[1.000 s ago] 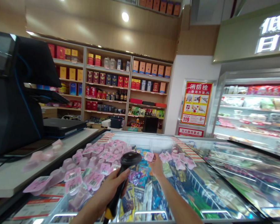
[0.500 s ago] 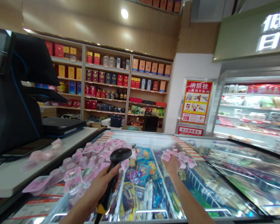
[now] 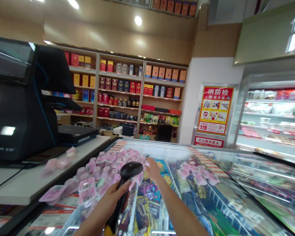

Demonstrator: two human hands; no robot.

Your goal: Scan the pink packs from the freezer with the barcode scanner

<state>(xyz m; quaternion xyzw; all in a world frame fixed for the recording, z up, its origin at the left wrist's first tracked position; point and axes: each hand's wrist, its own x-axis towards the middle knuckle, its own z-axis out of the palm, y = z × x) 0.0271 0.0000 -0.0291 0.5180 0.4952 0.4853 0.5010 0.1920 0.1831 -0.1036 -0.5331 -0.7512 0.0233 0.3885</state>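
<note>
My left hand (image 3: 116,200) is wrapped round the handle of a black and yellow barcode scanner (image 3: 131,168), its head raised over the freezer glass. My right hand (image 3: 152,169) is just right of the scanner head, its fingers bent together at a pink plastic cup (image 3: 143,160) on the pile's edge; the fingertips are partly hidden. A large heap of pink cups with barcode labels (image 3: 105,167) covers the left of the glass. Apart from it, a smaller group of pink cups (image 3: 196,172) lies on the right.
Bagged frozen goods (image 3: 149,193) show through the freezer glass between white wire dividers. On the left, a white counter (image 3: 19,188) carries a black checkout terminal (image 3: 22,108) and a few pale pink cups (image 3: 57,163). Shelves of boxes (image 3: 120,85) stand behind.
My right hand has left the smaller group of cups on the right and moved left to the big heap. The left hand still holds the scanner. The view has turned slightly left.
</note>
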